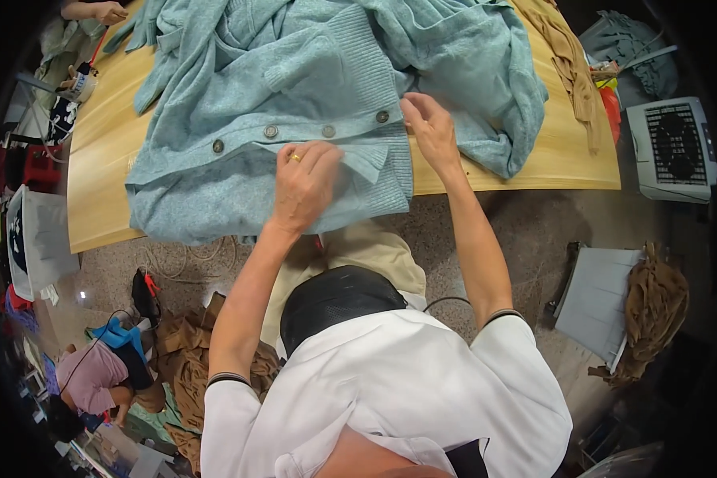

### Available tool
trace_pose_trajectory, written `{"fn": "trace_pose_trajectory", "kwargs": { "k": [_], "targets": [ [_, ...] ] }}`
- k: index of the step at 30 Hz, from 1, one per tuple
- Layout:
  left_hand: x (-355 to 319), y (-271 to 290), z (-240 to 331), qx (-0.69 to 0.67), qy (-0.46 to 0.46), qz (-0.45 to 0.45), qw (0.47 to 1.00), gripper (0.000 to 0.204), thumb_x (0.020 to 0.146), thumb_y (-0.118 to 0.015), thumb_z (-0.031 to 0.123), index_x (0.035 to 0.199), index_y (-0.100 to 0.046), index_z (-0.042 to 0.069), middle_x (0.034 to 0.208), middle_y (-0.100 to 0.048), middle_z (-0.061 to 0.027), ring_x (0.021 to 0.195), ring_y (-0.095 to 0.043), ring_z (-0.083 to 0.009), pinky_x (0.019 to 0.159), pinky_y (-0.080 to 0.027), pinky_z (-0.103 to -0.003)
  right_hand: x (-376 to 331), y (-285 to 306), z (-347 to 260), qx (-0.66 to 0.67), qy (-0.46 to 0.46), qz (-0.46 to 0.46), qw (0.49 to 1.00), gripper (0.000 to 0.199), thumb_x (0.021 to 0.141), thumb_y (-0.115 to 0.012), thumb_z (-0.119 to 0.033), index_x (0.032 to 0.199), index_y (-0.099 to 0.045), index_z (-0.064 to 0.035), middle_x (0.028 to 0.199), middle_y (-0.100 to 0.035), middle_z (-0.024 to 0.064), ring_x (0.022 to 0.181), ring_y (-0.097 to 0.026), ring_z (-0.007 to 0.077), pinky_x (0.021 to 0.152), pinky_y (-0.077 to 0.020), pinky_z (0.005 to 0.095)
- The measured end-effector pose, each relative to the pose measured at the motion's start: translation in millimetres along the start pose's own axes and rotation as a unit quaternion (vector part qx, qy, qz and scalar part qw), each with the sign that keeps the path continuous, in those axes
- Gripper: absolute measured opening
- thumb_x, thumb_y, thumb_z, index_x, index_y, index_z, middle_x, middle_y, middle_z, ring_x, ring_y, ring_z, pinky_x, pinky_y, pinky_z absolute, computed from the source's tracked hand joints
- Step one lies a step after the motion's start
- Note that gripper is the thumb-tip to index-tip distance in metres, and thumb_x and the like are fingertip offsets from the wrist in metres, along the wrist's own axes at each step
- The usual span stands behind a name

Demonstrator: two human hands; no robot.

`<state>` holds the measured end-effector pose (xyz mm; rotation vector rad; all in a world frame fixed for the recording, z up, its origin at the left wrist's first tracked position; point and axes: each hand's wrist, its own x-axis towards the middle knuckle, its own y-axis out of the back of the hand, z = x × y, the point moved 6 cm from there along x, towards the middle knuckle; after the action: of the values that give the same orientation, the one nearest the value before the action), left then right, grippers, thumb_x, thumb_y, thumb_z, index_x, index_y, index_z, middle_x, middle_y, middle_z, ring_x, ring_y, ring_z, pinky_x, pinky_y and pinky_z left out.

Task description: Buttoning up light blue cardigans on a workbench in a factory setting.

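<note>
A light blue knitted cardigan [239, 159] with a row of dark buttons and a wide ribbed hem lies on the wooden table, its lower part draped over the near edge. My left hand [305, 182], with a ring on one finger, is closed on the knit just below the button band, its fingertips partly hidden. At the hem end of that band, beside the last button, my right hand [432, 134] has its thumb and fingers drawn together at the cardigan's edge. More light blue knitwear [486, 88] is heaped to the right of my right hand and farther back.
On the table's [103, 175] right side lies a brown knit garment [570, 60]. A pale machine [671, 150] stands beyond it. Brown garments hang over a grey panel [593, 299] on the right. A white bin [44, 247] stands left; a person [95, 378] bends at lower left. Another person's hand [110, 12] shows far left.
</note>
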<state>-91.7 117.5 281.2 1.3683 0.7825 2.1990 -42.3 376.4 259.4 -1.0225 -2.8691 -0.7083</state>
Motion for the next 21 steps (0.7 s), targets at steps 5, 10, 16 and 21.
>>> {"fn": "trace_pose_trajectory", "kwargs": {
  "k": [5, 10, 16, 21],
  "targets": [
    [-16, -7, -4, -0.005, 0.042, -0.026, 0.999, 0.027, 0.084, -0.071, 0.003, 0.110, -0.070, 0.009, 0.110, -0.070, -0.0034, 0.109, -0.067, -0.0222, 0.095, -0.043, -0.041, 5, -23, 18, 0.031, -0.074, -0.056, 0.995, 0.035, 0.101, -0.074, -0.030, 0.117, -0.074, 0.0007, 0.095, -0.073, 0.0007, 0.080, -0.060, 0.0063, 0.069, -0.0489, 0.0256],
    [-17, -6, -8, -0.001, 0.070, -0.028, 0.997, 0.028, 0.084, -0.073, 0.005, 0.112, -0.071, 0.009, 0.109, -0.069, -0.0021, 0.108, -0.066, -0.0221, 0.095, -0.043, -0.041, -8, -15, -16, -0.019, 0.059, 0.043, 0.997, 0.028, 0.097, -0.077, -0.028, 0.106, -0.076, -0.0014, 0.093, -0.071, -0.0001, 0.077, -0.064, 0.0098, 0.067, -0.0495, 0.0288],
    [-17, -3, -6, -0.040, 0.065, -0.007, 0.997, 0.030, 0.082, -0.078, 0.006, 0.111, -0.072, 0.011, 0.110, -0.070, -0.0018, 0.108, -0.067, -0.0218, 0.096, -0.041, -0.041, -31, -39, 1, 0.426, -0.235, -0.129, 0.864, 0.013, 0.105, -0.067, -0.026, 0.109, -0.070, -0.0134, 0.098, -0.071, -0.0055, 0.084, -0.067, 0.0053, 0.074, -0.0542, 0.0278],
    [-16, -7, -6, -0.047, 0.083, -0.016, 0.995, 0.029, 0.083, -0.079, 0.006, 0.110, -0.072, 0.011, 0.113, -0.070, -0.0028, 0.112, -0.067, -0.0230, 0.099, -0.040, -0.043, -46, -48, -26, 0.486, -0.254, -0.197, 0.813, 0.020, 0.108, -0.060, -0.027, 0.116, -0.067, -0.0111, 0.106, -0.073, -0.0027, 0.095, -0.068, 0.0082, 0.080, -0.0553, 0.0303]
  ]
}}
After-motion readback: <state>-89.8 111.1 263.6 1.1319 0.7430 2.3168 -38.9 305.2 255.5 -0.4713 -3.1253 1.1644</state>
